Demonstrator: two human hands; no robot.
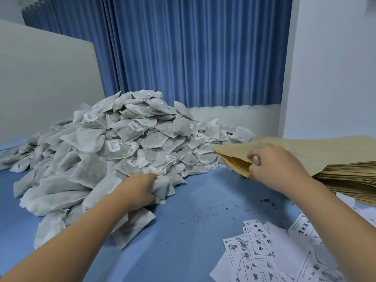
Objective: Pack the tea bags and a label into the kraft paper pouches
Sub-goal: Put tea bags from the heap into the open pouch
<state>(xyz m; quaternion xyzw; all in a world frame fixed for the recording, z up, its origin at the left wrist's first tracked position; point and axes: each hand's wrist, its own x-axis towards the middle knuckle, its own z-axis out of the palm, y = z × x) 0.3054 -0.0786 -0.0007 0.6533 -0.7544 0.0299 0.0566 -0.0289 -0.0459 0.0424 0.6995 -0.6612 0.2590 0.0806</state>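
Observation:
A big heap of white tea bags (126,139) covers the left and middle of the blue table. At the heap's near edge my left hand (138,190) grips a bunch of tea bags (162,187). My right hand (274,165) pinches the mouth of a kraft paper pouch (234,157), with the thumb inside and the opening held apart toward the heap. That pouch lies on top of a thick stack of kraft pouches (345,171) at the right. Printed white labels (260,251) lie scattered at the lower right.
The blue table top (193,220) carries loose tea crumbs between my arms. A pale board (44,82) leans at the back left. Blue curtains (193,51) hang behind the heap, and a white wall (329,68) stands at the right.

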